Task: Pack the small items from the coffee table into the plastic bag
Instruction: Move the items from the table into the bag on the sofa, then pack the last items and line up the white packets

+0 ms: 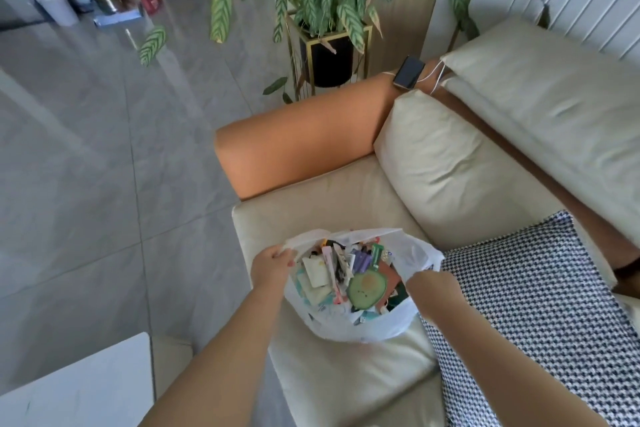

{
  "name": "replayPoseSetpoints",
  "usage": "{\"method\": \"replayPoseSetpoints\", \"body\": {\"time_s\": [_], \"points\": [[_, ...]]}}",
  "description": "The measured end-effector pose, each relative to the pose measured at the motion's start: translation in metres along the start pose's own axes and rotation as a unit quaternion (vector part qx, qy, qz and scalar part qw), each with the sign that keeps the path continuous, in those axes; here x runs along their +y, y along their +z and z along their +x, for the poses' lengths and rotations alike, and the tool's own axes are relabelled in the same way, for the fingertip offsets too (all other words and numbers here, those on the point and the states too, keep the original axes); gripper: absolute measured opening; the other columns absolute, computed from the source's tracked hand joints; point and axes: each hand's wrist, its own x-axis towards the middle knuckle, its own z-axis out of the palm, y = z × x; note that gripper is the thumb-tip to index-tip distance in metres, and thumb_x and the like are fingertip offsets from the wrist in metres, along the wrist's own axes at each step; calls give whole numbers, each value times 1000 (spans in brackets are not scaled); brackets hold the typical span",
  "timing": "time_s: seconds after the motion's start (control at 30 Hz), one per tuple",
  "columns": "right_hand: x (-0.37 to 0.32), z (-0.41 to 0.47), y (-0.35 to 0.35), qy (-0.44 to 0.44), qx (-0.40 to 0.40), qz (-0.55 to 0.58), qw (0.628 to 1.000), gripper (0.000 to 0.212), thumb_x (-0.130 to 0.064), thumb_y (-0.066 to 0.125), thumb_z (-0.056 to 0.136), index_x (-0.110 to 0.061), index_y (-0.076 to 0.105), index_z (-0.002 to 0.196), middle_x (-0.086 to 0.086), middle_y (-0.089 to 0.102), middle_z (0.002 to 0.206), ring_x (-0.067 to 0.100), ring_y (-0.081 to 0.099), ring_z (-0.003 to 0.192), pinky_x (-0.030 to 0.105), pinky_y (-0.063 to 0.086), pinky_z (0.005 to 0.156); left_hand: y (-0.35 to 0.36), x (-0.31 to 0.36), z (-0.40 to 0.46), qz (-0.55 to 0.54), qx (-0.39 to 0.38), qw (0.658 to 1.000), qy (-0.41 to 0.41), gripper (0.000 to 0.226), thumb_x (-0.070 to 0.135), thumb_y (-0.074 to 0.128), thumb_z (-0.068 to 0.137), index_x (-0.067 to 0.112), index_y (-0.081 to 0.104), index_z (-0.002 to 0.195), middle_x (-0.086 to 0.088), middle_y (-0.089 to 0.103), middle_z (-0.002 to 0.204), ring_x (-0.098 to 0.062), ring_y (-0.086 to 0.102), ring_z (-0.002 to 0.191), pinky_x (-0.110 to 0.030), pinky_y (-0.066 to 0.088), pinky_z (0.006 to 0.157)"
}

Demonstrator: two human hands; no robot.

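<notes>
Both forearms reach from the lower edge toward a white plastic bag (360, 326) that sits on the cream seat cushion (346, 374) of a sofa. Left hand (272, 269): fingers curled, pinching the bag's left rim and pulling it outward. Right hand (433, 288): seen from the back at the bag's right rim; its fingertips are hidden, so whether they pinch the plastic cannot be told. Bag mouth: held wide, showing a heap of small items (332, 270), among them sachets, cards and a round avocado-patterned piece (367, 288). Just right of the bag lies a houndstooth cushion (540, 308). An orange armrest (294, 149) stands behind. Lower left: corner of a white table (76, 388). A phone (408, 72) rests on the armrest's far end.
</notes>
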Motion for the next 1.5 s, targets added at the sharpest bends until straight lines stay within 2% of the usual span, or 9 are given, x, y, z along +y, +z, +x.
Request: {"method": "replayPoseSetpoints", "body": {"time_s": [0.13,0.27,0.67,0.87,1.07,1.2,1.3,1.43,1.5], "points": [[-16,-13,7,3,21,82,996,42,-9,43,92,-23,44,132,1,61,112,19,63,97,29,51,75,-24,9,-7,-2,-9,1000,-27,36,4,58,86,8,61,122,-10,64,116,-27,60,106,-36,47,96],[-37,-20,-7,-2,28,159,987,36,-21,47,92,-33,53,125,-7,58,117,15,59,101,26,43,64,-45,9,-30,-39,-24,999,-25,34,2,57,86,6,62,120,-16,66,113,-19,59,86,-29,45,78],[-172,-67,-48,-63,20,359,931,21,-25,54,90,-16,70,100,3,69,103,21,63,100,24,44,81,-163,-56,-102,16,-59,998,-20,10,4,60,86,13,63,82,-4,59,68,-9,53,51,-12,39,41],[-286,-107,-75,-144,3,365,920,20,-30,53,91,-22,64,76,0,61,82,17,60,89,25,40,74,-267,-105,-141,29,-47,998,-16,9,4,58,90,11,60,86,-4,54,71,5,47,35,-7,36,40],[-401,-161,-111,-243,-14,315,917,27,-37,50,93,-31,48,67,-2,56,90,13,53,88,26,39,79,-374,-157,-185,62,33,997,16,21,21,57,91,5,66,103,-2,61,85,-7,55,62,-3,38,49],[-471,-198,-124,-298,-12,284,911,19,-44,50,91,-30,54,79,-7,57,90,12,54,90,26,41,81,-441,-192,-215,80,87,993,17,23,31,56,92,13,66,103,-1,66,95,-10,60,77,-14,45,69],[-520,-224,-128,-335,-4,238,912,26,-46,49,89,-23,62,90,-3,66,107,13,59,96,23,37,74,-486,-224,-239,43,137,990,14,16,30,59,90,16,66,93,3,64,84,-9,61,68,-4,43,56],[-579,-257,-132,-387,-7,193,902,41,-47,49,87,-12,62,106,-2,65,122,15,63,104,27,49,88,-533,-264,-270,-7,182,983,-26,13,29,60,91,25,58,78,-4,65,84,-20,64,77,-30,53,82],[-605,-272,-132,-420,6,160,893,44,-46,49,87,-7,60,104,5,65,118,19,63,104,33,49,90,-551,-283,-286,-13,212,976,-49,13,28,58,91,26,56,79,-1,62,81,-16,60,71,-29,53,74]]}}
